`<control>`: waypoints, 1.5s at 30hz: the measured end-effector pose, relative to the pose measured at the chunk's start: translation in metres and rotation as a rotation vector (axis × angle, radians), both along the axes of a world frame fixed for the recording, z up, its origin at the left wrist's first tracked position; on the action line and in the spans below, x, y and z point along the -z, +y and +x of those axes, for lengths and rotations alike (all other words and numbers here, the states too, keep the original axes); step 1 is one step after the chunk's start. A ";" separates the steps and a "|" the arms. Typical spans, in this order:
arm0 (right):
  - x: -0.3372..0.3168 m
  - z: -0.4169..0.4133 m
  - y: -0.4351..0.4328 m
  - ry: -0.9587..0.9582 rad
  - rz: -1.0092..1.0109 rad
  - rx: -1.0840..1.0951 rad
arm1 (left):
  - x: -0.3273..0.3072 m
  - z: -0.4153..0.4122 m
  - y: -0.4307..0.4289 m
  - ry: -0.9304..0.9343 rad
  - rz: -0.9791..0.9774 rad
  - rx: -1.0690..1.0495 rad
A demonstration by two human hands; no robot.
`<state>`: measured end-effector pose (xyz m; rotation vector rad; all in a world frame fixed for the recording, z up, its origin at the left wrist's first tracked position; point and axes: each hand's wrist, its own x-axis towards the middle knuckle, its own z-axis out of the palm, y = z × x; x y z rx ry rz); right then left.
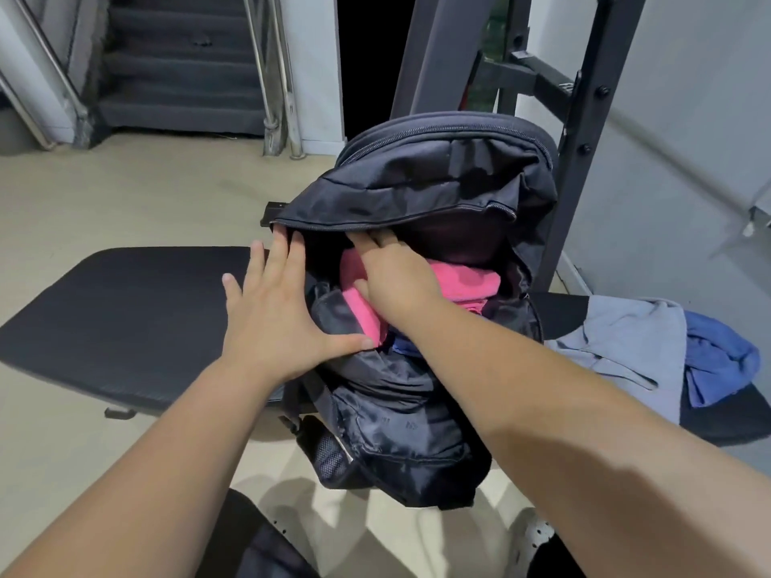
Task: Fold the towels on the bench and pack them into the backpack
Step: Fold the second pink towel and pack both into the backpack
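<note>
A black backpack (417,194) lies on the black padded bench (125,319) with its main compartment unzipped toward me. A folded pink towel (467,281) sits inside the opening, with a bit of blue cloth (402,347) below it. My right hand (396,277) reaches into the opening and presses flat on the pink towel, fingertips hidden under the flap. My left hand (275,310) lies spread against the backpack's left edge, thumb on the lining, fingers at the zipper rim. A light blue-grey towel (626,344) and a darker blue towel (717,360) lie crumpled on the bench at right.
A dark metal rack frame (592,98) rises behind the backpack. Stairs with a metal handrail (179,68) stand at the back left. Beige floor (125,189) surrounds the bench. A white wall (688,139) is at right.
</note>
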<state>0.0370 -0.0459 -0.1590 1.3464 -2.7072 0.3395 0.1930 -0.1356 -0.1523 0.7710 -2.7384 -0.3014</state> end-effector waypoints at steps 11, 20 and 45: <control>0.013 0.001 0.044 0.114 0.927 -0.340 | 0.015 0.001 0.004 0.070 0.115 -0.013; 0.021 0.006 0.004 0.153 0.950 -0.351 | 0.014 -0.001 0.005 0.084 0.121 0.005; 0.018 -0.037 0.168 -0.749 -0.810 0.339 | 0.043 -0.010 0.150 0.057 -0.309 0.362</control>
